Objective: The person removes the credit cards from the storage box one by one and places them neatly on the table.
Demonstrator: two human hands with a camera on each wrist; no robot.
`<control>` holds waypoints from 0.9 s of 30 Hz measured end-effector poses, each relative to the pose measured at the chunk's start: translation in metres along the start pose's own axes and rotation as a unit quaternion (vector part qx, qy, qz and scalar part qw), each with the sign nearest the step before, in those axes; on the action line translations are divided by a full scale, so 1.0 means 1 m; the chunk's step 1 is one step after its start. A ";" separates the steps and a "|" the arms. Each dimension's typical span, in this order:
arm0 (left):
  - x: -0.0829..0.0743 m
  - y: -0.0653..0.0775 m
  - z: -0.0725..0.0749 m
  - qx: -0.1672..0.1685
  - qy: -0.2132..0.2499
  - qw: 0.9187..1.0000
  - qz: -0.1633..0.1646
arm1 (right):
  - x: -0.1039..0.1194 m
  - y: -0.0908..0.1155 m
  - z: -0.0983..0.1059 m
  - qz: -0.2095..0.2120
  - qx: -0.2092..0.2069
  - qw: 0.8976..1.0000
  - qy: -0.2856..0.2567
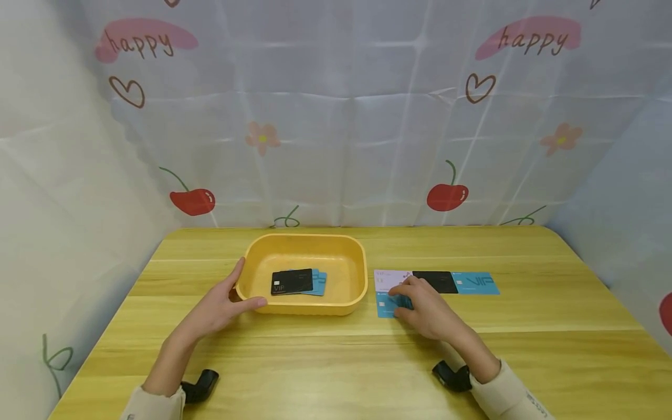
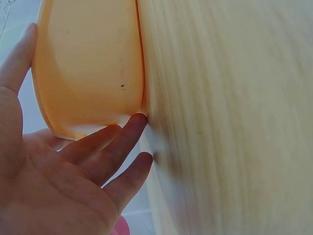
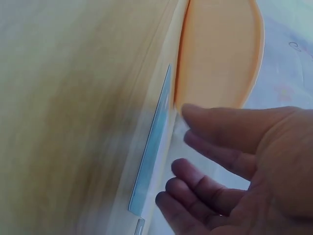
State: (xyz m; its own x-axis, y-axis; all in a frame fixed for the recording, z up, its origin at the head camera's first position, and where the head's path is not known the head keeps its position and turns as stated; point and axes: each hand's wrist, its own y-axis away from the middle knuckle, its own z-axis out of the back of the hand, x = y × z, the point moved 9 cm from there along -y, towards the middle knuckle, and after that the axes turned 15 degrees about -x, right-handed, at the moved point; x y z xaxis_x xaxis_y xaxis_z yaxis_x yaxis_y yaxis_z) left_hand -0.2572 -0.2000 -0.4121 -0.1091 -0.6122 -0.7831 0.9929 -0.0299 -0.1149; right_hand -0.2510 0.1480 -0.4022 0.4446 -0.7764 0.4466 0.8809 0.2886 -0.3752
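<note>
My left hand [image 1: 217, 306] rests against the left end of a yellow plastic basin [image 1: 315, 308], its thumb at the front rim and its fingers spread along the end wall. Inside the basin, a black VIP card [image 1: 291, 281] overlaps blue cards [image 1: 320, 284]. Over a blue card [image 1: 385, 305] on the table hovers my right hand [image 1: 427, 306]; in the right wrist view its fingers [image 3: 200, 183] are loosely bent and apart from the card, with nothing between them. Behind that card lie a pale lilac card [image 1: 387, 280], a black card [image 1: 438, 282] and another blue card [image 1: 476, 283] in a row.
The wooden table [image 1: 315, 373] meets a hanging cloth [image 1: 346, 146] with cherries and flowers at its back edge. Pale cloth also hangs on both sides. Each wrist carries a small black device, one at the left [image 1: 200, 386] and one at the right [image 1: 451, 377].
</note>
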 end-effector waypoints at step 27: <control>0.003 -0.001 0.000 0.004 0.012 1.000 0.011 | 0.020 -0.008 0.030 -0.012 -0.114 0.976 -0.185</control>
State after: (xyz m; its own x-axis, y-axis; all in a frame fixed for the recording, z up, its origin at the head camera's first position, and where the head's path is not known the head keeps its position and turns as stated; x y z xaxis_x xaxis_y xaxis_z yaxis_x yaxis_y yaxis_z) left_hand -0.2583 -0.2020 -0.4147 -0.0891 -0.5945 -0.7992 0.9953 -0.0235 -0.0935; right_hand -0.2442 0.1466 -0.3654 0.4897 -0.5132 0.7049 0.8516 0.1080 -0.5130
